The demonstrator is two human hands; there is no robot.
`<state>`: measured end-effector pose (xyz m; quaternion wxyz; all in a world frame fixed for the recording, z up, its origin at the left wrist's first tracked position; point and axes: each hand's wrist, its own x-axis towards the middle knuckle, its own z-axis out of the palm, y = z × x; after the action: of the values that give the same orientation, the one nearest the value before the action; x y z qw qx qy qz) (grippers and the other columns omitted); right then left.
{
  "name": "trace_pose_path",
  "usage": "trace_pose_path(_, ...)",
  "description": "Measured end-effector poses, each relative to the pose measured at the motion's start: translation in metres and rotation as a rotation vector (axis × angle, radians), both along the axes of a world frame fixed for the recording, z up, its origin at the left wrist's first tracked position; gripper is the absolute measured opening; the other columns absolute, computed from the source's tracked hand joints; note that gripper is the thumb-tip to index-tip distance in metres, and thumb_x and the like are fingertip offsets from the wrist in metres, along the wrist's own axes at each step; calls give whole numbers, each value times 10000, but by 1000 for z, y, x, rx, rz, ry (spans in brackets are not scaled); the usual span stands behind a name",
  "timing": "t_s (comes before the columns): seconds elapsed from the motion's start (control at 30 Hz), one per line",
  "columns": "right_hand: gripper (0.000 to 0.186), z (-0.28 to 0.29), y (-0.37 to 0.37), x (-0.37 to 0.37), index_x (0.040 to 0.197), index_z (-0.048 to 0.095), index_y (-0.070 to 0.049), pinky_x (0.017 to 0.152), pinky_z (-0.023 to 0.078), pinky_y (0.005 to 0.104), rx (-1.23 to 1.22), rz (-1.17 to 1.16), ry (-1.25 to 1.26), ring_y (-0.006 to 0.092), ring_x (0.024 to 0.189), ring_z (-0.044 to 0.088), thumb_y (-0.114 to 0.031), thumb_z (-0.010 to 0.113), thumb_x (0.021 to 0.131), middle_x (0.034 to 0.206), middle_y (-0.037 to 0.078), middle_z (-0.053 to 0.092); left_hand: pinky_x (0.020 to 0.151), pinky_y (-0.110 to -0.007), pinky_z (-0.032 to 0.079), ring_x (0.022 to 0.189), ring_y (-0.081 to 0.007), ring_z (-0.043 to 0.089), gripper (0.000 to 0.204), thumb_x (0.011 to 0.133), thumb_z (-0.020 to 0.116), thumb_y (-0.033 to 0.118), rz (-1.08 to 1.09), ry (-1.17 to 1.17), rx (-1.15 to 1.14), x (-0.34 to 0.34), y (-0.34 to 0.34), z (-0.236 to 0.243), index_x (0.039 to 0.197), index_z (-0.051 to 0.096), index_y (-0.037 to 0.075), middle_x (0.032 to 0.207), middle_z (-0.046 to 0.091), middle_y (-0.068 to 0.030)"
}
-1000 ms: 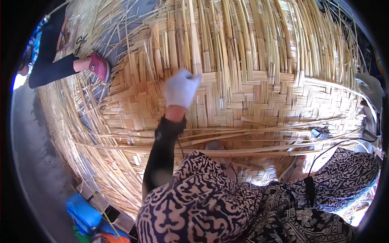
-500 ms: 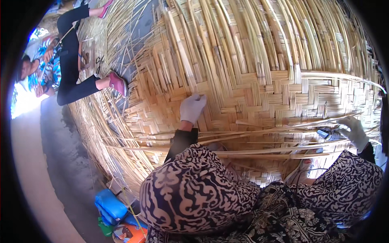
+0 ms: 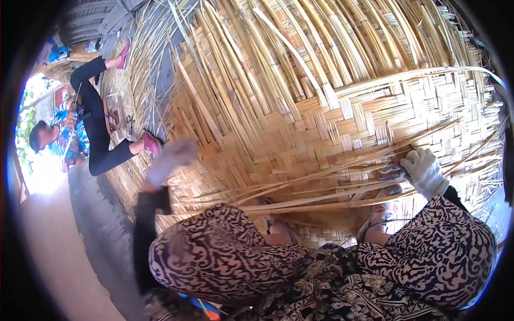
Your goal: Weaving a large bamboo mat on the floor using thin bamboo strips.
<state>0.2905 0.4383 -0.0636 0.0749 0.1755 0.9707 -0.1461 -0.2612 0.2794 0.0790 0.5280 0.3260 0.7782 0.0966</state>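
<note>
A large woven mat (image 3: pixel 332 139) of split cane lies under me, with long unwoven strips (image 3: pixel 300 48) running out from its far side. My left hand (image 3: pixel 171 160), in a white glove, is over the left edge of the mat, and its fingers are smeared by motion. My right hand (image 3: pixel 425 168), also gloved, is at the right with fingers curled down against the mat. Something dark shows at its fingertips, too small to name. Several loose thin strips (image 3: pixel 321 198) lie crosswise in front of my legs, some passing near the right hand.
My patterned knees (image 3: pixel 209 251) and feet (image 3: pixel 278 232) are close behind the loose strips. Another person (image 3: pixel 99 117) in black trousers sits at the far left, one pink shoe (image 3: pixel 151 143) at the mat's edge. Loose straw (image 3: pixel 142 69) covers the ground there. A pale wall (image 3: pixel 59 241) stands at left.
My left hand has swung left and off the middle of the weave. My right hand has moved left and its fingers have curled. The view has shifted, with the blue bag mostly out of sight.
</note>
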Motion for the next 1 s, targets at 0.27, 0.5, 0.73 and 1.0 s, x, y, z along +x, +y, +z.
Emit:
trace_pose_path(0.27,117,30,6,7,829,585,-57,640,470,341,-104,-159,-64,225,742,539,-96,612,723,802,77,505,765,-312,466,858,-234,610,403,819,558,396,-645,248,12,149,116,41,1054,610,73,907,638,-122)
trace_pose_path(0.5,369,52,32,41,1025,575,-46,657,480,330,-800,-551,166,224,751,566,-66,638,662,867,110,522,753,-296,459,834,-232,605,410,813,553,388,-626,262,-298,124,101,63,1037,614,49,897,634,-134)
trace_pose_path(0.73,508,47,30,-35,1222,456,-31,702,475,320,-988,-540,120,217,780,560,-149,597,749,893,127,540,782,-266,464,861,-172,592,243,843,555,132,-261,789,-267,110,86,287,1004,583,-48,961,615,-78)
trace_pose_path(1.0,366,-9,9,-109,1110,493,-11,709,477,392,-958,-518,374,342,803,604,-222,547,815,870,202,614,555,-289,387,545,-147,466,406,834,555,386,-321,588,219,196,168,81,693,605,9,577,512,-55)
